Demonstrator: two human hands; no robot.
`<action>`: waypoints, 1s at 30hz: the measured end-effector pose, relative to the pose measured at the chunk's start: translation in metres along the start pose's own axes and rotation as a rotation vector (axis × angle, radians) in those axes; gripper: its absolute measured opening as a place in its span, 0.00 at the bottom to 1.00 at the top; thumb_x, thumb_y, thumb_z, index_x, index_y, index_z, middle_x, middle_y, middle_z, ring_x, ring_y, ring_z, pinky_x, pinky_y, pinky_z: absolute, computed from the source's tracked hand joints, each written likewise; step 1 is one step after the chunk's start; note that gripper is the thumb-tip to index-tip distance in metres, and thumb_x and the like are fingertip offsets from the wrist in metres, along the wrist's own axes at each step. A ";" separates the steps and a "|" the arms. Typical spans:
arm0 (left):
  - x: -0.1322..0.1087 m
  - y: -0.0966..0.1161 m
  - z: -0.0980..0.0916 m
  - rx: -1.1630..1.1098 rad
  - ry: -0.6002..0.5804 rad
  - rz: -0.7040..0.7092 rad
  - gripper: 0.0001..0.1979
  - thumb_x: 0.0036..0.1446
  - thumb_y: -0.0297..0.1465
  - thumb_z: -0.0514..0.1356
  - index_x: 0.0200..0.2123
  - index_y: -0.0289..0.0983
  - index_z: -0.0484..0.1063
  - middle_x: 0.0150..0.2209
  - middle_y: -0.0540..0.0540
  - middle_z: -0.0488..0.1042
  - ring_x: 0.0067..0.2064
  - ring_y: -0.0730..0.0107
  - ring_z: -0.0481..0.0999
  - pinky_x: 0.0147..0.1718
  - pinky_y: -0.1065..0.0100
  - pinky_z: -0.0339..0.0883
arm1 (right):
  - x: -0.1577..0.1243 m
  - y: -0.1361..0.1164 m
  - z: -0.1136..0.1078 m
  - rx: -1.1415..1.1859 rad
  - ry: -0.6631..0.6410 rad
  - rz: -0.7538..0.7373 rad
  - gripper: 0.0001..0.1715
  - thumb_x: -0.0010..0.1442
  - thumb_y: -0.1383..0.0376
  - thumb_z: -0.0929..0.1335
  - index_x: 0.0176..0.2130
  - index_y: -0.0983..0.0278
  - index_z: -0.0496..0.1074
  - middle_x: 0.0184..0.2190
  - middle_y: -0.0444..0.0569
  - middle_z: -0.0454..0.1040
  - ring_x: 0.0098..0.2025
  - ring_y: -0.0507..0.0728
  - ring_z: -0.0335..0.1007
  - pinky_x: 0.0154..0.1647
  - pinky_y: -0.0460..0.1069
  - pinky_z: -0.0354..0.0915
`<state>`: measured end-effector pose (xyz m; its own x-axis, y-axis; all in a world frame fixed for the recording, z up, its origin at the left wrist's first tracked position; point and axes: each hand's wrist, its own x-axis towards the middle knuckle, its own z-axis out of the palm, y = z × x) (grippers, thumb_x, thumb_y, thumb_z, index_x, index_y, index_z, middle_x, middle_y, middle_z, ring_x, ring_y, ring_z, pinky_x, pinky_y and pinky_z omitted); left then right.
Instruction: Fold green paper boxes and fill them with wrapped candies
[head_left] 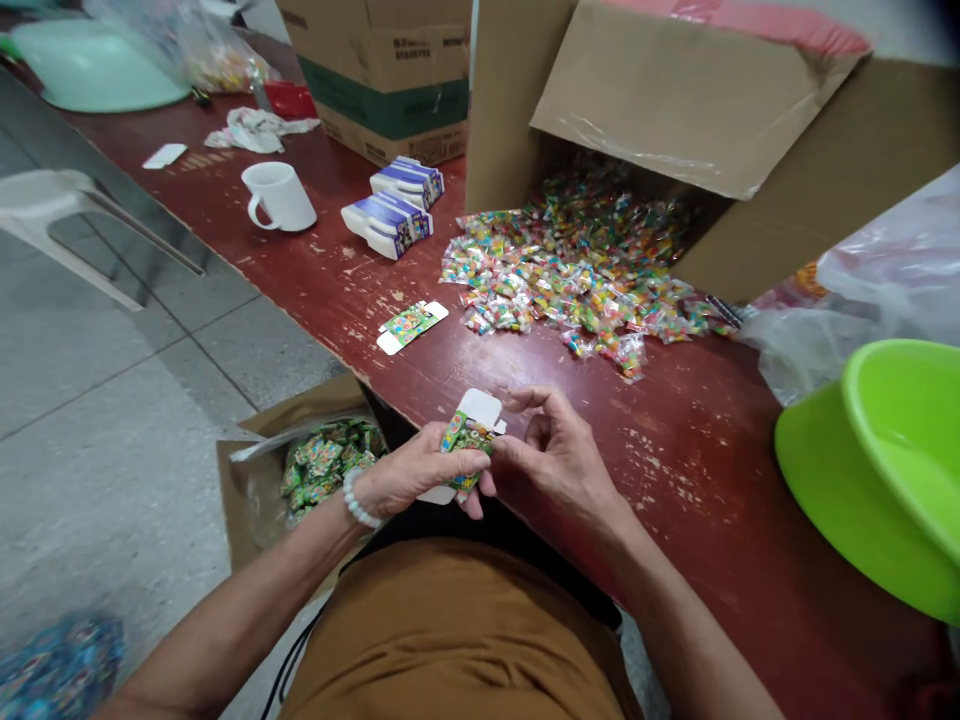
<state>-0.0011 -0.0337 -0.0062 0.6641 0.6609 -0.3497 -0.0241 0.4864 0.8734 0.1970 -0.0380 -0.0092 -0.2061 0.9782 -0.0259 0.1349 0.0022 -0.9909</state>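
Note:
My left hand is closed around a small green printed candy box, its thumb pressed on the front. White flaps stick out at the box's top and bottom. Just right of the box is my right hand, with thumb and curved fingers apart. Its thumb tip is at the box's edge; whether they touch I cannot tell. Ahead on the red table lies a flat green box with white end flaps. Beyond it, small clear packets of colourful candy spill from a tipped cardboard box.
A white mug and stacks of folded blue-and-white cartons stand toward the back left. At right is a lime-green basin. Below the table's left edge, a carton holds filled green boxes. A white stool stands at left.

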 end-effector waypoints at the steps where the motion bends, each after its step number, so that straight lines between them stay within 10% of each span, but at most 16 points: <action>1: 0.001 -0.001 0.001 -0.018 0.049 0.029 0.18 0.56 0.43 0.66 0.35 0.31 0.75 0.30 0.42 0.78 0.26 0.66 0.79 0.29 0.69 0.71 | -0.001 0.001 0.004 0.020 0.006 0.022 0.20 0.56 0.57 0.74 0.46 0.60 0.69 0.27 0.40 0.70 0.24 0.50 0.65 0.26 0.46 0.61; 8: 0.009 -0.008 0.013 0.068 0.285 0.193 0.15 0.58 0.38 0.65 0.43 0.34 0.73 0.40 0.45 0.78 0.41 0.69 0.77 0.42 0.70 0.70 | 0.003 0.000 0.013 0.015 0.113 -0.001 0.15 0.62 0.54 0.68 0.32 0.64 0.74 0.26 0.44 0.73 0.27 0.53 0.67 0.30 0.47 0.63; 16: 0.002 -0.018 0.025 0.150 0.655 0.415 0.29 0.56 0.33 0.66 0.59 0.41 0.61 0.39 0.50 0.76 0.33 0.74 0.76 0.35 0.72 0.73 | 0.000 0.009 0.021 0.183 0.198 0.017 0.26 0.62 0.57 0.70 0.56 0.58 0.63 0.32 0.42 0.77 0.32 0.54 0.73 0.34 0.48 0.68; 26: 0.000 -0.008 0.017 0.049 0.485 0.308 0.14 0.55 0.36 0.67 0.42 0.35 0.73 0.34 0.48 0.77 0.35 0.72 0.74 0.35 0.72 0.70 | 0.005 0.013 0.015 0.338 0.128 0.135 0.14 0.56 0.55 0.74 0.31 0.63 0.75 0.29 0.44 0.75 0.30 0.53 0.69 0.35 0.49 0.66; 30: 0.002 -0.010 0.013 0.160 0.484 0.336 0.11 0.59 0.37 0.64 0.39 0.35 0.75 0.36 0.47 0.77 0.36 0.71 0.74 0.38 0.71 0.69 | 0.012 0.012 0.006 0.381 0.064 0.167 0.17 0.49 0.58 0.78 0.36 0.62 0.75 0.28 0.42 0.75 0.30 0.52 0.69 0.34 0.48 0.65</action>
<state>0.0105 -0.0448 -0.0115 0.2238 0.9662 -0.1276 -0.0359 0.1390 0.9896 0.1904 -0.0274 -0.0220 -0.1497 0.9696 -0.1938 -0.2092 -0.2226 -0.9522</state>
